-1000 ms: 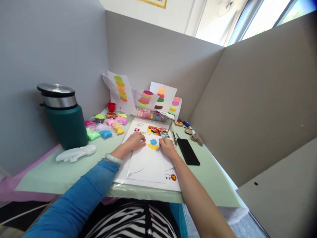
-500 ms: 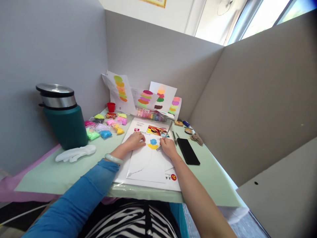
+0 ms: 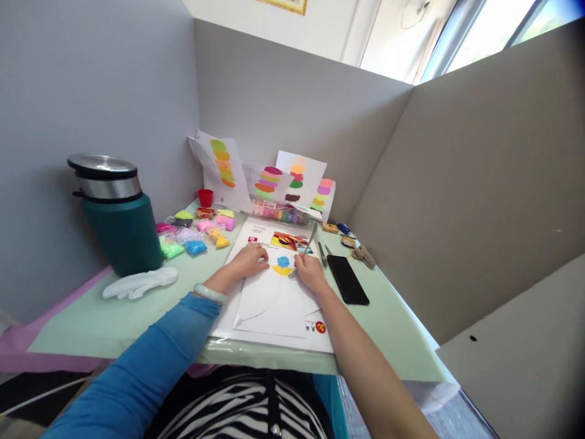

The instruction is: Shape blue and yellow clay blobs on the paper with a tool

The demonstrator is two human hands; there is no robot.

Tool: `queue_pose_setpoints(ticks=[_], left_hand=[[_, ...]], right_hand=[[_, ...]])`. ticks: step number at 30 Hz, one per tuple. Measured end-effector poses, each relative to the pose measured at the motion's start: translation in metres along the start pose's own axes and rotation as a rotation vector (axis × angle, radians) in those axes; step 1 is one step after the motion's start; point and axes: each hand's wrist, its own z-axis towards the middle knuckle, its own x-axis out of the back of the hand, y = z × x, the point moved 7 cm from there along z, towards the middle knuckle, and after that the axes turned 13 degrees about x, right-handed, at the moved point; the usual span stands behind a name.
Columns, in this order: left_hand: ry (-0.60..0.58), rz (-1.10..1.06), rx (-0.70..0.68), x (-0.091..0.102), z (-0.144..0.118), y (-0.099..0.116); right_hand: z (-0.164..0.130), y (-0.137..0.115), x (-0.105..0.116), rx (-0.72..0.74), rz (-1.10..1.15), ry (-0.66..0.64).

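Note:
A metal fork (image 3: 312, 238) is gripped in my right hand (image 3: 311, 271), its handle slanting up and its tines down at the right edge of a yellow clay-like patch (image 3: 281, 270). Directly above the yellow sits a round, bumpy blue patch (image 3: 283, 261). Both lie on a white sheet (image 3: 269, 305) with faint drawn lines. My left hand (image 3: 248, 259) rests on the sheet to the left of the patches, fingers apart and slightly curled, holding nothing. Under the sheet is a larger white pad (image 3: 226, 323) with a colourful printed picture.
Small bags of coloured clay (image 3: 195, 247), a red cup (image 3: 205, 197), white gloves (image 3: 140, 283) and a green bottle (image 3: 121, 235) stand left. On the right lie a black phone (image 3: 348, 279), a pen-like tool (image 3: 322, 255) and a grey-brown lump (image 3: 364, 256). Painted sheets (image 3: 301, 164) lean at the back.
My right hand and the fork have shifted very slightly; the tines stay beside the yellow patch. My left hand has not visibly moved.

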Motion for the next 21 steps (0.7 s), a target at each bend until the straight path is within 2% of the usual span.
queue_pose_setpoints(ticks=[5, 8, 14, 21], left_hand=[[0.002, 0.005, 0.005, -0.0001, 0.0005, -0.0002], [-0.004, 0.003, 0.006, -0.0005, 0.0006, -0.0002], [0.002, -0.024, 0.008, 0.0011, -0.0001, 0.0005], [-0.006, -0.012, 0.006, -0.0001, 0.0006, -0.0002]], right_hand=[[-0.0001, 0.0013, 0.0011, -0.008, 0.095, 0.061], [-0.0001, 0.0013, -0.0023, -0.002, 0.103, 0.049], [0.0011, -0.0028, -0.0075, 0.025, -0.016, -0.010], [0.0019, -0.0060, -0.0057, 0.017, -0.039, 0.036]])
